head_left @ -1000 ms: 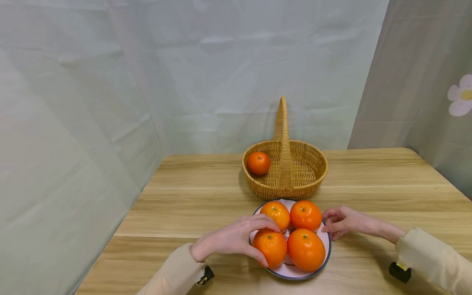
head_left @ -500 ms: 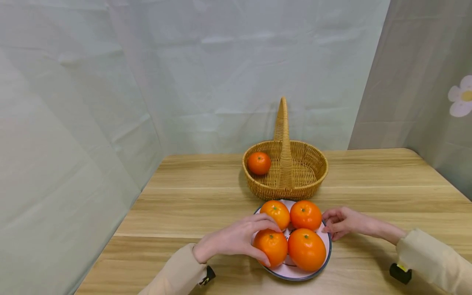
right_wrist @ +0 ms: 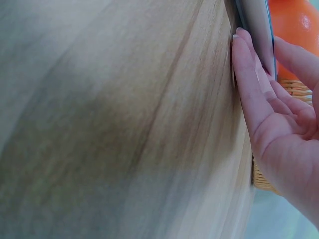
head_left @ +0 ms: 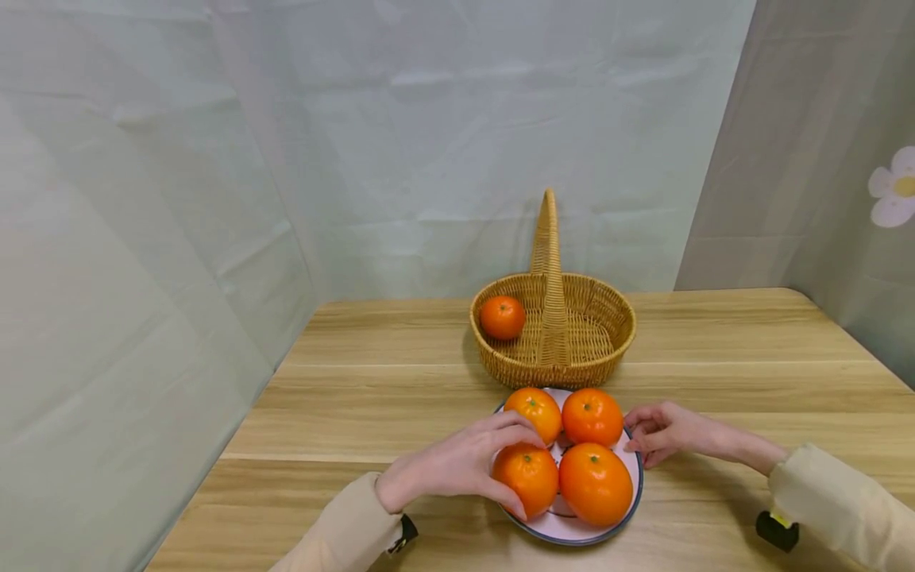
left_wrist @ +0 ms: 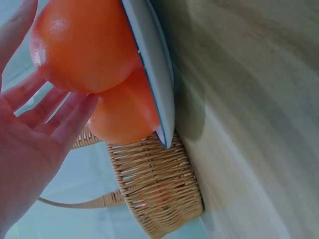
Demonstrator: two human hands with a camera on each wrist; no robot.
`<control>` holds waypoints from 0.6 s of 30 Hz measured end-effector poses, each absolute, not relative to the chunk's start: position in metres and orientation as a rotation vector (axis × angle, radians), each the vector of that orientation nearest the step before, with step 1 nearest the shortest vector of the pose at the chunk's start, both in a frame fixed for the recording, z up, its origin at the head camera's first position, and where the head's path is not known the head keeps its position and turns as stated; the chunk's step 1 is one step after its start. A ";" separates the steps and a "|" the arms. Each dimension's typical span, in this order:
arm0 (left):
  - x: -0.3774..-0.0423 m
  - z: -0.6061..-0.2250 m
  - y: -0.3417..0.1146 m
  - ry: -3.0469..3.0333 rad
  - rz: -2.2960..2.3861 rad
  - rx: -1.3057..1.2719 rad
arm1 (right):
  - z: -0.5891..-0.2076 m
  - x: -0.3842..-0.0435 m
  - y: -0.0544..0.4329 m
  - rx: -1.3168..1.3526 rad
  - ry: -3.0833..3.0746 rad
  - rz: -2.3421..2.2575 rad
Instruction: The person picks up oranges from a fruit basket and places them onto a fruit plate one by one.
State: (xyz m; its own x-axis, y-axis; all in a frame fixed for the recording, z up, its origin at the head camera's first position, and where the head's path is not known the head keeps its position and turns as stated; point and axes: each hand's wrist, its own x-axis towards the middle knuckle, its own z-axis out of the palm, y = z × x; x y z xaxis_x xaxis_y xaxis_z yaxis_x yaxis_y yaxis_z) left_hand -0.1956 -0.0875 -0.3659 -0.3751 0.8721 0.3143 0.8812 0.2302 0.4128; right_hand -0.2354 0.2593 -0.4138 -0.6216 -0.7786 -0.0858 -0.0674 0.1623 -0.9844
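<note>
A white plate (head_left: 561,527) with a dark blue rim stands on the table and bears several oranges. My left hand (head_left: 453,465) holds the near-left orange (head_left: 530,479), thumb on its near side and fingers over its far side. From the left wrist view, fingertips of the left hand (left_wrist: 45,119) touch this orange (left_wrist: 87,42) where it sits by the plate's edge. On the plate's right side, my right hand (head_left: 663,433) pinches the rim. The right wrist view shows the thumb of the right hand (right_wrist: 284,127) above the plate (right_wrist: 256,35) and fingers underneath.
Just behind the plate stands a wicker basket (head_left: 557,373) with a tall arched handle (head_left: 549,238). One smaller orange (head_left: 503,318) lies in its left half. The wooden table (head_left: 372,389) extends to both sides, and a pale cloth (head_left: 457,143) hangs behind it.
My left hand and the near-left orange have shifted very slightly to the right. The right hand stays at the plate's rim.
</note>
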 end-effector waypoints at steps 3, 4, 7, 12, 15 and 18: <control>-0.197 -0.364 -0.088 -2.447 -0.851 -1.746 | -0.414 -0.235 0.259 -0.805 1.833 -1.510; -0.197 -0.362 -0.087 -2.446 -0.864 -1.744 | -0.414 -0.235 0.259 -0.807 1.832 -1.511; -0.199 -0.356 -0.087 -2.435 -0.893 -1.729 | -0.414 -0.235 0.259 -0.811 1.828 -1.513; -0.207 -0.343 -0.088 -2.375 -0.921 -1.686 | -0.414 -0.235 0.259 -0.814 1.821 -1.515; -0.212 -0.337 -0.090 -2.301 -0.940 -1.691 | -0.413 -0.235 0.259 -0.813 1.820 -1.515; -0.218 -0.332 -0.092 -2.241 -0.956 -1.703 | -0.413 -0.235 0.259 -0.812 1.823 -1.512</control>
